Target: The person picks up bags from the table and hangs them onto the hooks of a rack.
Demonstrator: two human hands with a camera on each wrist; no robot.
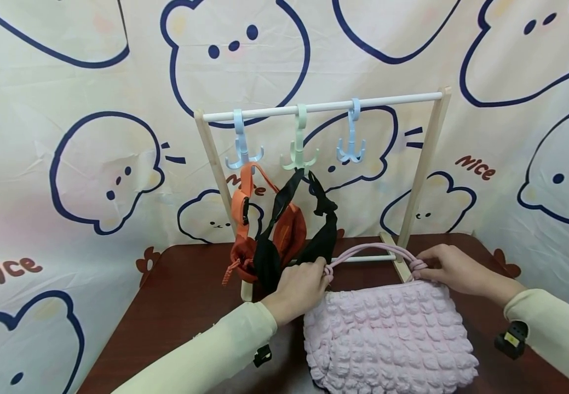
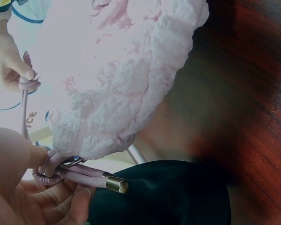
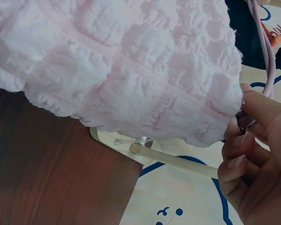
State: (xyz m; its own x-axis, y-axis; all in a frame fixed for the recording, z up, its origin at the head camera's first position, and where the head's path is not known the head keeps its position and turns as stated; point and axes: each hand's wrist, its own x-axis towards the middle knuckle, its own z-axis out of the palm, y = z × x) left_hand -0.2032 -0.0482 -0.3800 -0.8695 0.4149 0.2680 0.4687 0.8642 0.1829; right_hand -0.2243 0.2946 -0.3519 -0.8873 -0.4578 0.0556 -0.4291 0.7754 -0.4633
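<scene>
A pink puffy handbag (image 1: 392, 334) hangs between both hands in front of a small wooden rack. My left hand (image 1: 299, 290) grips the left end of its cord handle (image 1: 363, 247), where the left wrist view shows a knot and a gold-tipped cord end (image 2: 116, 183). At the handle's other end my right hand (image 1: 444, 268) pinches the cord near the bag's top corner (image 3: 210, 126). Just beyond the left hand, an orange bag (image 1: 289, 232) hangs from the left blue hook (image 1: 241, 145), and a black bag (image 1: 267, 260) hangs from the green hook (image 1: 300, 142).
The rack's white bar (image 1: 392, 100) spans two wooden posts; a second blue hook (image 1: 351, 137) on the right carries nothing. The rack stands on a dark red-brown table (image 1: 180, 306). Behind it hangs a cloth backdrop (image 1: 107, 98) printed with bears.
</scene>
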